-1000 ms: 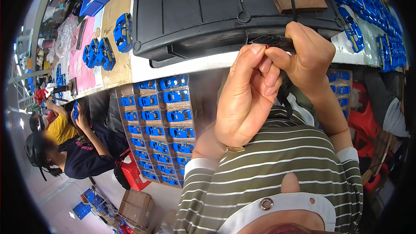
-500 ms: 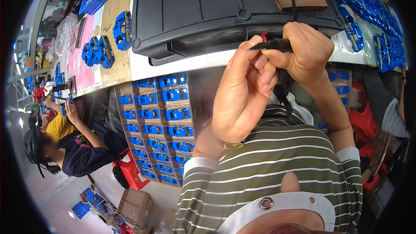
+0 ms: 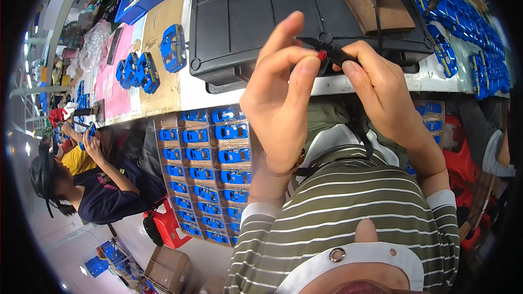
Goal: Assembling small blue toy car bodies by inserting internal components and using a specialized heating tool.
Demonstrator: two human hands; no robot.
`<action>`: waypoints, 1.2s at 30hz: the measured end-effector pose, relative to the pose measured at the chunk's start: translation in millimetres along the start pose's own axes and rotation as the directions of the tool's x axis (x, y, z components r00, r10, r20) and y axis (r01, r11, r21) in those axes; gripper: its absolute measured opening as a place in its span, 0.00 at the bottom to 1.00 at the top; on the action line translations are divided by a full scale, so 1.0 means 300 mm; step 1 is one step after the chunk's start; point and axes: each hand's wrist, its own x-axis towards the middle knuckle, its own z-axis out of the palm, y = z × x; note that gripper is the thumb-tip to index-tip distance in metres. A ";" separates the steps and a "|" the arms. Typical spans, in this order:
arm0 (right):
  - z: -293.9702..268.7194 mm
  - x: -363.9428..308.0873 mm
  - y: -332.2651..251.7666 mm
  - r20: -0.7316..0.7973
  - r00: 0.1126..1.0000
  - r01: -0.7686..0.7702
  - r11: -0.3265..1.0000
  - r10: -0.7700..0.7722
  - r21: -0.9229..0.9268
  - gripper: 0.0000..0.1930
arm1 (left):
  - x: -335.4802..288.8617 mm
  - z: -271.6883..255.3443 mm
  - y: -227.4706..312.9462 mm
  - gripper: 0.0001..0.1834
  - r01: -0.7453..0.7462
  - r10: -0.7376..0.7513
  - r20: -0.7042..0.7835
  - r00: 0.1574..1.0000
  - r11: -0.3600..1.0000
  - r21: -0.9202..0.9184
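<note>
Between the thumb and forefinger of my left hand (image 3: 280,90) a small red piece (image 3: 322,55) is pinched; another finger sticks up above it. My right hand (image 3: 384,90) is closed round a slim black tool (image 3: 339,56) that points left. The tool's dark end lies against or just behind the red piece; whether they touch I cannot tell. Its exact kind is unclear. Both hands are held at the near edge of a big black plastic tub (image 3: 245,16), which lies bottom up on the white table (image 3: 212,97).
Blue toy car bodies (image 3: 173,48) lie on cardboard at left, with many more (image 3: 463,22) at right. A brown wooden block (image 3: 392,13) rests on the tub. Below the table edge stands a compartment tray (image 3: 188,185) of blue cars. A co-worker (image 3: 117,185) sits at left.
My left hand has turned and drawn left, its finger lifting, so the red piece shows more plainly. My right hand has come down slightly with the black tool. The view has shifted a little.
</note>
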 end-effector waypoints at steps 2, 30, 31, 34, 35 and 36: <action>0.018 -0.002 0.000 -0.024 0.999 0.049 0.999 -0.049 0.001 0.06 | 0.006 -0.018 0.003 0.06 0.110 -0.105 0.048 0.993 0.987 -0.119; 0.072 0.186 -0.016 0.071 0.987 -0.145 0.989 0.147 -0.035 0.13 | 0.188 -0.137 -0.060 0.06 -0.070 0.001 -0.397 0.918 0.985 -0.159; 0.091 0.215 0.028 -0.101 0.978 0.163 0.970 -0.184 -0.181 0.12 | 0.193 -0.173 -0.075 0.08 -0.141 0.133 -0.441 0.887 0.990 0.015; 0.120 0.339 0.079 -0.031 0.969 0.183 0.795 -0.246 -0.578 0.08 | 0.152 -0.135 -0.011 0.06 -0.158 0.203 -0.504 0.840 0.979 0.130; 0.141 0.370 0.089 -0.051 0.972 0.148 0.763 -0.231 -0.630 0.07 | 0.117 -0.115 -0.012 0.06 -0.121 0.160 -0.463 0.872 0.986 0.113; 0.151 0.384 0.108 -0.065 0.974 0.120 0.734 -0.218 -0.669 0.07 | 0.089 -0.097 -0.017 0.06 -0.086 0.125 -0.424 0.897 0.990 0.111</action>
